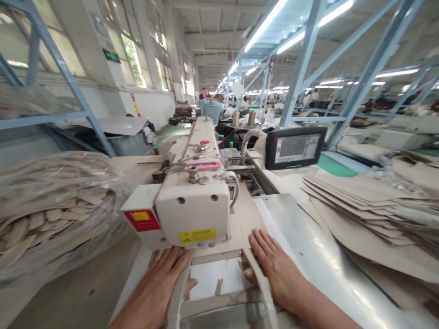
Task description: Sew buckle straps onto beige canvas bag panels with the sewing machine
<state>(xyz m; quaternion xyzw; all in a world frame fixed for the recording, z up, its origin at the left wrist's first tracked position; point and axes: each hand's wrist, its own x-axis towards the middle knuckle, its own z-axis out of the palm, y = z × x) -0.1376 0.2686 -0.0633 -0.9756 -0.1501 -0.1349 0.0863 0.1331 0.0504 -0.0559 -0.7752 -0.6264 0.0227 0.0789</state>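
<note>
My left hand (pixel 161 283) and my right hand (pixel 274 269) lie flat with fingers apart on a beige cut sheet with a rectangular opening (pixel 248 242), just in front of a cream industrial sewing machine head (pixel 192 201). A pale curved strip of the sheet (pixel 264 288) runs under the edge of my right hand. A similar strip (pixel 178 297) passes by my left hand. The machine head hides the needle area. A white panel (pixel 212 278) shows through the opening between my hands.
A clear plastic bag of beige cut pieces (pixel 51 201) lies to the left. Stacked beige sheets (pixel 360 205) lie to the right beside a steel plate (pixel 329 260). A control screen (pixel 295 147) and thread cones (pixel 243 118) stand beyond the machine. A co-worker in a blue shirt (pixel 211 108) sits farther on.
</note>
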